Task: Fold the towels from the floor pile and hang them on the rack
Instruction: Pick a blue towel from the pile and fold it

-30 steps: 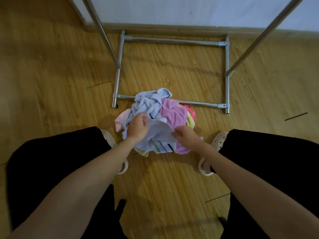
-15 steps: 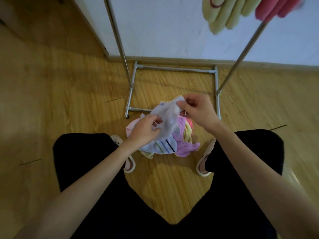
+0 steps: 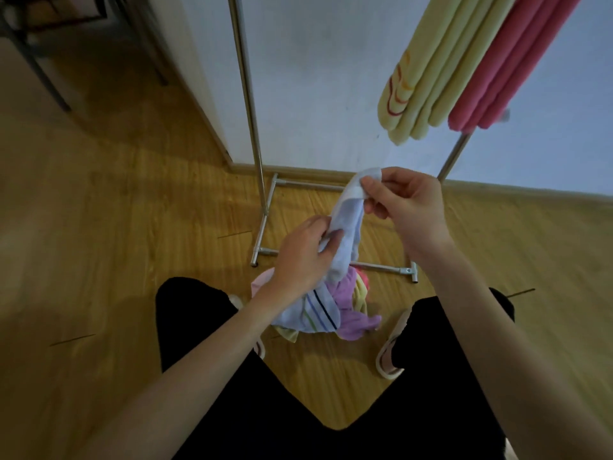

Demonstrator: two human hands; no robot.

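A pale blue towel with coloured stripes (image 3: 346, 224) hangs between both hands above the floor pile. My right hand (image 3: 404, 207) pinches its top corner. My left hand (image 3: 305, 257) grips the towel lower down, along one edge. Its striped end (image 3: 315, 315) still lies on the pile (image 3: 351, 310) of purple, pink and yellow towels on the wooden floor between my feet. The metal rack (image 3: 247, 94) stands against the wall behind the pile. A folded yellow towel (image 3: 428, 74) and a folded pink towel (image 3: 507, 64) hang on it at upper right.
The rack's base bars (image 3: 381, 267) lie on the floor just behind the pile. My black-trousered legs and pale slippers (image 3: 391, 353) flank the pile. A dark chair or table leg (image 3: 39, 71) stands at upper left. Wooden floor stretches to both sides.
Both hands have lifted the blue towel off the pile. The right hand rose highest with a corner. The view tilted up, bringing the hung yellow and pink towels into sight.
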